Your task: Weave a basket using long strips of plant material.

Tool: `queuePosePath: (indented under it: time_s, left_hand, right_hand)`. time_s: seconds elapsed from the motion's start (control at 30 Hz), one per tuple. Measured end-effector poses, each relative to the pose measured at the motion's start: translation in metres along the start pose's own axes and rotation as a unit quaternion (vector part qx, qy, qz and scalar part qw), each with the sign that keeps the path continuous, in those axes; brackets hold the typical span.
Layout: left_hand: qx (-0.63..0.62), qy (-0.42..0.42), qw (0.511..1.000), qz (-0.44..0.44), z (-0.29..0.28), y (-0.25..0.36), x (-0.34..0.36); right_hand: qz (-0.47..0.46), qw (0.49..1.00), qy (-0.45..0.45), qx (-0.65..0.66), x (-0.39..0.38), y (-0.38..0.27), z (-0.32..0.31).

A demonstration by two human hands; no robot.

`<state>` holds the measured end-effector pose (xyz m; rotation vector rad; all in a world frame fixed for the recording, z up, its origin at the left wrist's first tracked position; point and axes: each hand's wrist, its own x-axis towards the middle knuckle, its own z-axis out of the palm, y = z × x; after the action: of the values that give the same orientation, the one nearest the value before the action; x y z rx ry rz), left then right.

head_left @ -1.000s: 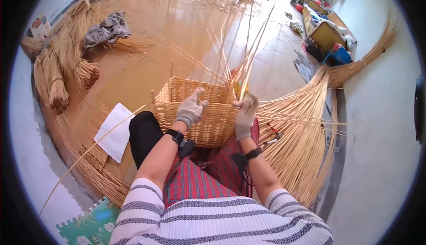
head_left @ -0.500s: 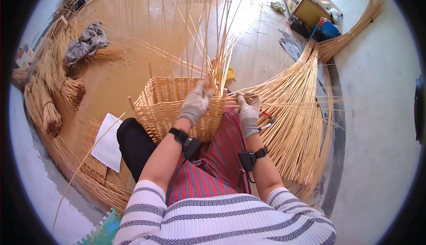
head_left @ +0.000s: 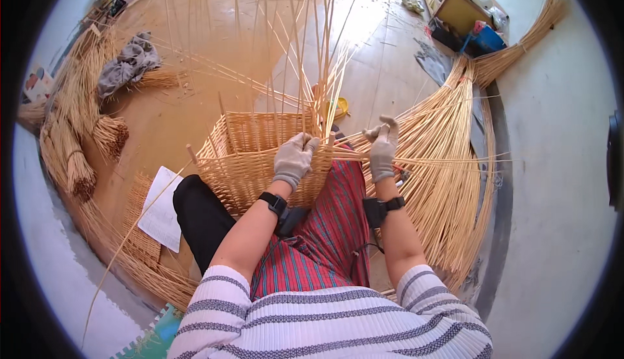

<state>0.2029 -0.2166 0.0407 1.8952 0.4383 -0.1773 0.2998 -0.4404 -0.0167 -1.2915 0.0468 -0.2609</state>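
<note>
A square-cornered woven basket (head_left: 244, 177) rests at my knees, with tall pale stakes (head_left: 302, 60) rising from it and loose reeds angled out from its right corner. My gloved left hand (head_left: 296, 157) is closed on the near rim by that corner, beside a short thick peg (head_left: 332, 138). My gloved right hand (head_left: 383, 138) is raised just right of the basket, fingers bent around a thin reed coming from the corner; the exact grip is small to see. A fanned reed bundle (head_left: 442, 183) lies beside it. A yellow object (head_left: 338, 106) shows behind the corner.
Reed bundles (head_left: 78, 170) and a grey cloth (head_left: 127, 66) line the left wall. A white paper sheet (head_left: 162, 212) lies beside my left knee. At back right stand containers with a blue item (head_left: 487, 39). A green foam mat (head_left: 156, 336) is at lower left.
My right hand has risen and moved right, away from the basket's corner. My left hand has shifted along the rim toward that corner and closed. The view has also shifted slightly.
</note>
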Motion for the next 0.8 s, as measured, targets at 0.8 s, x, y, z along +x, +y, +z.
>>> queuePosePath:
  time_s: [0.8]
  left_hand:
    - [0.283,0.156,0.815,0.481,0.019,-0.042,0.013]
  right_hand:
    - [0.002,0.999,-0.005,0.054,-0.001,-0.033,0.017]
